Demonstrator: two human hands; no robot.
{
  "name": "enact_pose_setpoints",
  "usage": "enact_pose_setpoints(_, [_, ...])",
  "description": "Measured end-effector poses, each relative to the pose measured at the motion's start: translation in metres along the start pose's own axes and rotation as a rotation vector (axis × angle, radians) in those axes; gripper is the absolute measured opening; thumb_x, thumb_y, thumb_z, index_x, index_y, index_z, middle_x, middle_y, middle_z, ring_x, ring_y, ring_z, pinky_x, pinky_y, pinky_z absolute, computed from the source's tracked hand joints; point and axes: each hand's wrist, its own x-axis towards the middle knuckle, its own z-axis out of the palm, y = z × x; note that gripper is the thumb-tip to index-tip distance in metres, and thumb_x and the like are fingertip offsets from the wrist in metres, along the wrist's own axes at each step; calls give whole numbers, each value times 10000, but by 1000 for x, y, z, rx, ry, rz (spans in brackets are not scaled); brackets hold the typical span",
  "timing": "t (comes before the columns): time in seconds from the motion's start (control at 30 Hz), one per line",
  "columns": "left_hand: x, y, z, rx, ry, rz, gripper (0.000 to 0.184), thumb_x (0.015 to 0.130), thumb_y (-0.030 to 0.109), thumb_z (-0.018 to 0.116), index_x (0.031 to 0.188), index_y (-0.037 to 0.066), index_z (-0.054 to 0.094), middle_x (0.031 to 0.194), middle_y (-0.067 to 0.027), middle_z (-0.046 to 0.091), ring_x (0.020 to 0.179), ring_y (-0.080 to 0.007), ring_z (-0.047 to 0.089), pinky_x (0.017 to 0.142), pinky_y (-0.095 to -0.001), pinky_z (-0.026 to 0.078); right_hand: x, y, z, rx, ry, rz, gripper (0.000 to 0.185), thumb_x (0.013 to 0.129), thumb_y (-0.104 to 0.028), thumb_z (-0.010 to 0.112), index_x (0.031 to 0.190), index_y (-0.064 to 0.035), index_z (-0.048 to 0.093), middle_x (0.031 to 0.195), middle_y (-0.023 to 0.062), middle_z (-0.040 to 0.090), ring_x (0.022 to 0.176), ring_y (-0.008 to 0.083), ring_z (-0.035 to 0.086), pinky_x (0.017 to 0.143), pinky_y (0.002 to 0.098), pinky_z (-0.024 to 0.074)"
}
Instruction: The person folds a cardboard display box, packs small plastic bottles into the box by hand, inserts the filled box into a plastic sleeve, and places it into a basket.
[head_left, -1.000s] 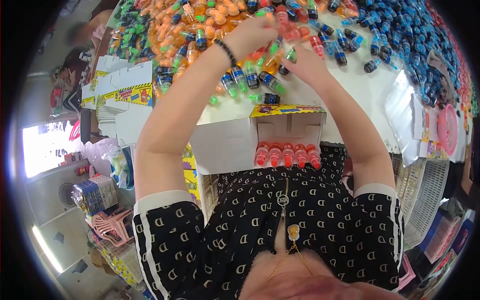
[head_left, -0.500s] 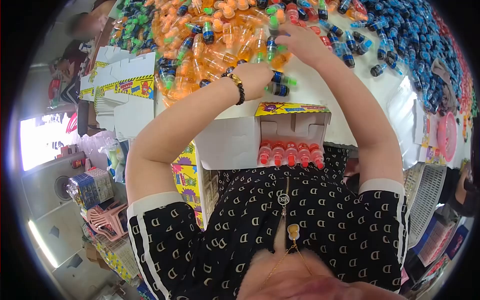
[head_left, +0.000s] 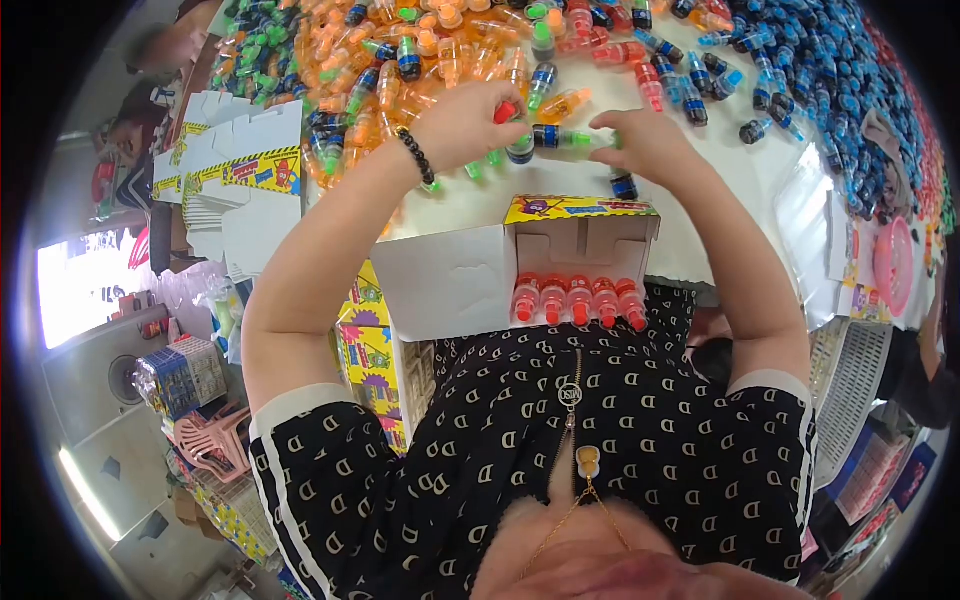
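Beside the loose bottles, my left hand point(head_left: 470, 125) is closed around small bottles; a red cap point(head_left: 507, 111) shows at its fingers and a dark-labelled bottle point(head_left: 520, 149) below them. My right hand point(head_left: 640, 142) has thumb and index finger spread near a green-capped bottle point(head_left: 562, 137). Another dark-labelled bottle point(head_left: 623, 184) sticks out beneath its palm, its upper part hidden by the hand. In front of my chest, an open white box point(head_left: 445, 285) with a yellow printed flap point(head_left: 580, 208) contains a row of several red bottles point(head_left: 580, 300).
Orange bottles point(head_left: 450, 65) and green ones point(head_left: 265, 55) are heaped at the back left, blue ones point(head_left: 790, 75) at the back right. Flattened cartons point(head_left: 250, 170) are stacked at left. A pink basket point(head_left: 893, 268) stands at right. Another person point(head_left: 165, 50) is at the far left.
My left hand has risen slightly and now shows a red cap and dark bottle. My right hand has come down and right from the heap, with a dark-labelled bottle now visible under it.
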Motion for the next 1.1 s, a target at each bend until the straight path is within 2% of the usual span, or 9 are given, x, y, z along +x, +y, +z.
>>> enact_pose_setpoints(0.1, [1,12,2,96,12,47,320,816,286,683,982,19,626,842,-148,648,772,-270,630,705,-368,502,10,-20,10,-157,-70,52,308,791,-236,665,1076,-119,649,940,117,677,893,300,645,761,419,510])
enact_pose_setpoints(0.27, [-20,36,-11,-16,102,58,315,818,286,687,989,30,620,830,-138,644,753,-262,625,692,-360,500,2,-24,-9,-114,-7,-38,330,791,-280,702,1083,-139,638,911,128,670,867,320,640,747,417,502])
enact_pose_setpoints(0.33, [-44,52,-17,-277,159,-40,292,823,274,682,980,36,618,825,-130,641,737,-249,622,674,-353,495,-19,-27,-31,-149,208,-136,298,803,-241,699,1075,-135,640,933,120,669,874,314,635,736,407,503])
enact_pose_setpoints(0.4, [-65,65,-8,-250,184,-3,278,825,264,681,980,42,614,819,-128,633,738,-249,622,672,-355,496,-45,-36,-55,-151,344,-266,257,812,-180,686,1058,-124,639,963,93,670,876,303,634,720,393,502])
enact_pose_setpoints(0.5, [-94,77,20,-203,239,67,251,830,242,678,979,53,605,807,-124,619,739,-248,623,669,-358,497,-93,-71,-89,-217,284,-280,248,786,-139,681,1026,-103,632,892,72,646,826,294,616,688,385,483])
enact_pose_setpoints(0.57, [-106,76,53,-57,236,340,261,827,199,678,1009,48,568,861,-123,604,806,-271,621,716,-365,503,-117,-95,-99,-366,98,-273,261,735,-112,678,990,-101,622,822,67,583,783,273,582,653,379,453])
enact_pose_setpoints(0.83, [-114,47,116,106,180,559,322,810,143,672,1054,14,506,1039,-147,588,964,-346,590,851,-392,486,-135,-87,-12,-307,-129,-461,289,689,-80,664,975,-80,622,847,42,548,795,237,559,662,369,445])
enact_pose_setpoints(0.97, [-123,53,94,-125,-78,281,316,815,132,658,1066,12,508,1050,-157,586,1008,-354,579,864,-414,479,-131,-60,10,89,-22,-629,303,728,-122,681,1023,-62,638,890,49,561,836,245,558,732,350,460])
enact_pose_setpoints(1.1, [-113,51,89,-83,-239,381,281,837,136,628,1066,9,526,1065,-170,581,1021,-360,571,869,-431,471,-139,-44,37,427,148,-557,315,777,-174,693,1066,-59,644,936,84,569,902,268,554,811,355,458])
